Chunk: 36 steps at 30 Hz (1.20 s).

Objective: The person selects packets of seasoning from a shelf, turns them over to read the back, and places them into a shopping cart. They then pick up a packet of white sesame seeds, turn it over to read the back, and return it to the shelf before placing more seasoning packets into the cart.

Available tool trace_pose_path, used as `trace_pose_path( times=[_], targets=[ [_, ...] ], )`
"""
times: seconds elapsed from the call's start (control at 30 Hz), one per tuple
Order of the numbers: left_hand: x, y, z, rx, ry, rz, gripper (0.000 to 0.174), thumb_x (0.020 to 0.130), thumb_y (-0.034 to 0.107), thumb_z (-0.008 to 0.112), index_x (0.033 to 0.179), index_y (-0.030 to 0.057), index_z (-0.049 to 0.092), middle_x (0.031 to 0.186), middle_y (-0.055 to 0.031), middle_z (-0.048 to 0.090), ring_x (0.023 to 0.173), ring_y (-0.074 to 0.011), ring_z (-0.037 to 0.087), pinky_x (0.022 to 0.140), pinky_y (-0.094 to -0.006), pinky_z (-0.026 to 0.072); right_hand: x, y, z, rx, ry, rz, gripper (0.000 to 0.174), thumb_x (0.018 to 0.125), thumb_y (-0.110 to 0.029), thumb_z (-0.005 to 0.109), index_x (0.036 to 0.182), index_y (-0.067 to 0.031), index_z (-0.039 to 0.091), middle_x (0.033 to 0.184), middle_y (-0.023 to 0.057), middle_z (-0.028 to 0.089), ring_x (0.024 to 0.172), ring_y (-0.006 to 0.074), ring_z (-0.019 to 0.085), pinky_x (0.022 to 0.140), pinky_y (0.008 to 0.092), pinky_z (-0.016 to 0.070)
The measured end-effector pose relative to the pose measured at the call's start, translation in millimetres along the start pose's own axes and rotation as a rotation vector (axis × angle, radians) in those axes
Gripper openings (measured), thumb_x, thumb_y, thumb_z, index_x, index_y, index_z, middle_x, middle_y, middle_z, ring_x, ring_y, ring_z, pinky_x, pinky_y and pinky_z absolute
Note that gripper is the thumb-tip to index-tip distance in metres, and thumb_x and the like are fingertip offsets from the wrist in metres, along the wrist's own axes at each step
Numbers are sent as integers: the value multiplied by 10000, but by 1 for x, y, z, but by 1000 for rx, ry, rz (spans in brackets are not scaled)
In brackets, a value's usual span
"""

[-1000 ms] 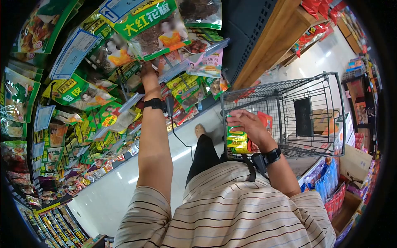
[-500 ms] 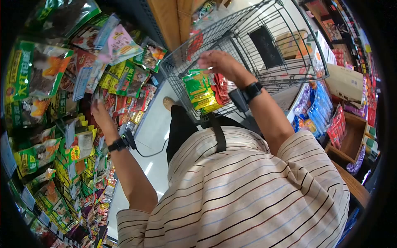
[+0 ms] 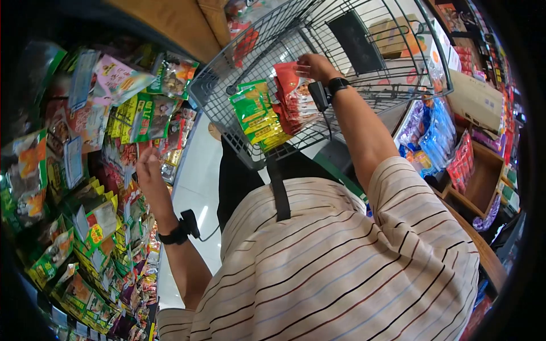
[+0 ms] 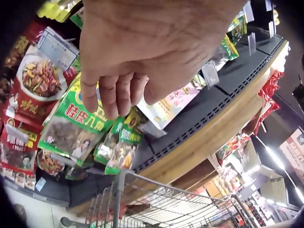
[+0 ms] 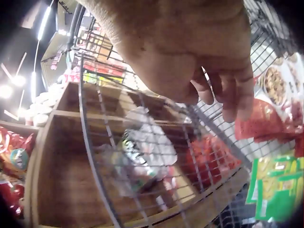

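Observation:
In the head view my left hand (image 3: 151,175) is beside the hanging seasoning packets (image 3: 122,122), fingers loosely bent. The left wrist view has the hand (image 4: 147,52) in front of a green packet (image 4: 76,121); whether it touches one cannot be told, and no grip shows. Over the cart (image 3: 205,94) my right hand (image 3: 319,67) hangs beside the red packets (image 3: 294,94), which lie next to green and yellow packets (image 3: 254,113). Seen from the right wrist, the hand (image 5: 199,61) has loosely bent fingers above a red packet (image 5: 261,118) and holds nothing.
A wooden shelf edge (image 3: 176,25) stands beyond the packet rack. To the right are a cardboard box (image 3: 475,101), blue bags (image 3: 439,133) and a wooden crate (image 3: 480,173). The cart's wire rim runs between my body and these.
The view has swung toward the cart. My left hand has come down from the upper packets to lower ones; my right hand has moved from above the green packets to beyond the red ones.

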<state>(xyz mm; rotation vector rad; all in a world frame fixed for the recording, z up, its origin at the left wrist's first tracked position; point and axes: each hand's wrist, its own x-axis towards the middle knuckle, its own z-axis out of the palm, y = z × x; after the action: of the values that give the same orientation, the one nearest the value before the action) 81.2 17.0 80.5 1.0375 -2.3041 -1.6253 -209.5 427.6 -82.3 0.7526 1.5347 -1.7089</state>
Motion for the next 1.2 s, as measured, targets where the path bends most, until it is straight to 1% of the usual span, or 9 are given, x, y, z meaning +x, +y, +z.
trace_pose_path(
  times=[0.17,0.3,0.37,0.47,0.63,0.7,0.83,1.07,1.2],
  targets=[
    [-24,-12,28,-41,-121,-98,325,1033,205,505,1251,-35,535,1175,-127,631,1092,-205,611,1006,-327,445,49,53,-65,-257,208,128,221,877,-85,588,1071,20,567,1087,172,572,1012,367,654,831,460,582],
    [-28,-11,42,-20,-153,-178,304,1029,186,517,1254,-17,544,1142,-119,630,1063,-204,614,990,-337,459,51,77,-95,-1505,205,-119,252,771,37,671,1013,-24,636,1074,204,664,1025,377,662,822,438,566],
    [-27,-12,48,-15,-138,-216,298,1027,179,520,1254,-12,549,1142,-127,629,1052,-210,618,978,-340,465,60,83,-110,-1650,49,-139,213,808,6,631,1017,-27,659,1115,228,677,1026,371,673,834,449,546],
    [-26,-13,55,-26,-124,-256,305,1026,179,522,1259,-15,550,1146,-133,629,1049,-209,622,971,-343,468,113,122,-145,-1517,46,31,223,874,-74,542,1055,-22,662,1157,231,669,1031,351,678,847,469,529],
    [-26,-16,59,-27,-144,-294,303,1025,178,520,1249,-23,551,1137,-143,640,1043,-213,630,964,-345,470,162,163,-190,-1662,-208,-56,372,934,-315,467,1058,-23,661,1041,154,699,954,279,673,767,411,499],
    [-26,-18,60,-11,-156,-303,322,1028,193,515,1264,-24,544,1135,-145,640,1041,-220,632,971,-354,470,119,129,-149,-1277,-68,226,348,926,-311,500,1044,-31,668,979,137,696,889,255,665,729,405,493],
    [-29,-22,60,12,-172,-310,360,1034,219,502,1300,-20,534,1135,-153,636,1037,-233,634,987,-374,471,122,151,-148,-746,173,346,311,878,-325,585,957,-42,688,856,109,676,761,233,623,655,400,476],
    [-31,-25,62,12,-186,-351,316,1037,228,497,1248,3,567,1123,-131,644,1033,-219,637,976,-370,473,134,146,-156,-1203,-74,237,323,821,-357,614,884,-53,702,809,104,684,702,213,642,629,391,484],
    [-33,-27,66,7,-192,-368,309,1033,245,509,1224,12,578,1122,-123,647,1026,-219,643,973,-370,472,140,160,-156,-878,114,342,284,819,-330,615,864,-64,706,812,107,695,731,223,675,642,384,500]
  ],
)
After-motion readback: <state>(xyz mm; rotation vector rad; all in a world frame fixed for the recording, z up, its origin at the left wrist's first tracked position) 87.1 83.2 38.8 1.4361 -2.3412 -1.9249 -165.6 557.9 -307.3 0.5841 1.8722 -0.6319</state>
